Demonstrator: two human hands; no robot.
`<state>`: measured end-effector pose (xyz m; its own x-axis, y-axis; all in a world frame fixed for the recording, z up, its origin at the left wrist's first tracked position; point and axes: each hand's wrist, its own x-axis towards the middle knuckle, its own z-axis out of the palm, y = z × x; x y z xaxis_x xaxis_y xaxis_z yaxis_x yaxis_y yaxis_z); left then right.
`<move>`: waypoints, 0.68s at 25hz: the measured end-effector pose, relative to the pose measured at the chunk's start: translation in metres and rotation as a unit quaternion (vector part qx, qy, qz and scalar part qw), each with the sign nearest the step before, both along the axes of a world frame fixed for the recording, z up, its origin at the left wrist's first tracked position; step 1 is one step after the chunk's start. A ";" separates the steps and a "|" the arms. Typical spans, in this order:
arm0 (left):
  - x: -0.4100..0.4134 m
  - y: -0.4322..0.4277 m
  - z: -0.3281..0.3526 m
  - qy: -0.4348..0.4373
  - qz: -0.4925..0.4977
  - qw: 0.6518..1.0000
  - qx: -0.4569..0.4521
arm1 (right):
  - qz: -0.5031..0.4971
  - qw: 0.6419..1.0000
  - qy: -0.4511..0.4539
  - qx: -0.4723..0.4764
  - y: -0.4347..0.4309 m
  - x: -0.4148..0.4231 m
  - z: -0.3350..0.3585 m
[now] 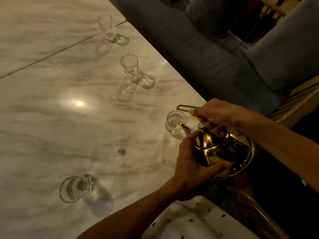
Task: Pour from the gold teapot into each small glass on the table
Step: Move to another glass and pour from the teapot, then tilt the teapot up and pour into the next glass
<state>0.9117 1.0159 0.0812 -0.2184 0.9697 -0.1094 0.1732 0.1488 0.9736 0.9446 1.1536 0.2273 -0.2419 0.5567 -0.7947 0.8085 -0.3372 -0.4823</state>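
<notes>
The shiny gold metal teapot is tilting over the near edge of the pale marbled stone table, its curved spout dipping right over the rim of the small clear glass nearest the teapot. Something clear is sitting in that glass, though whether a stream is leaving the spout I cannot tell.

The right hand is gripping the thin gold wire handle, fingers curled closed around it, with the looped end of the handle sticking out past the thumb toward the table. The left hand is cupping the teapot's round belly from below and the side, fingers wrapped around the front, thumb pressing along the underside. Both hands are closed on the teapot.

Three more small clear glasses are standing along the table, well apart from one another: a faceted glass in the middle, a farther faceted glass near the table seam, and a wider round glass close to the left forearm. Each is throwing a long shadow on the stone.

A bright lamp reflection is glinting on the tabletop. Beyond the table edge, grey-blue cushioned seats are lining the far side, and white patterned cloth is showing at the bottom.
</notes>
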 end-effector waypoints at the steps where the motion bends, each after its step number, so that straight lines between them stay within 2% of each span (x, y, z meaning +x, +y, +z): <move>1: -0.001 -0.001 -0.002 0.008 -0.006 1.000 0.004 | -0.007 1.000 0.004 0.003 -0.002 0.002 -0.001; 12: -0.013 -0.009 -0.015 0.115 -0.090 0.989 0.024 | -0.089 0.994 0.059 0.018 -0.031 0.028 -0.004; 17: -0.011 -0.004 -0.028 0.193 -0.079 0.973 0.097 | -0.099 0.988 0.110 0.039 -0.035 0.042 -0.005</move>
<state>0.9012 1.0120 0.0535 -0.0537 0.9887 0.1400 0.5377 -0.0895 0.8384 0.9867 1.1187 0.2221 -0.2843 0.6672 -0.6885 0.6032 -0.4337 -0.6694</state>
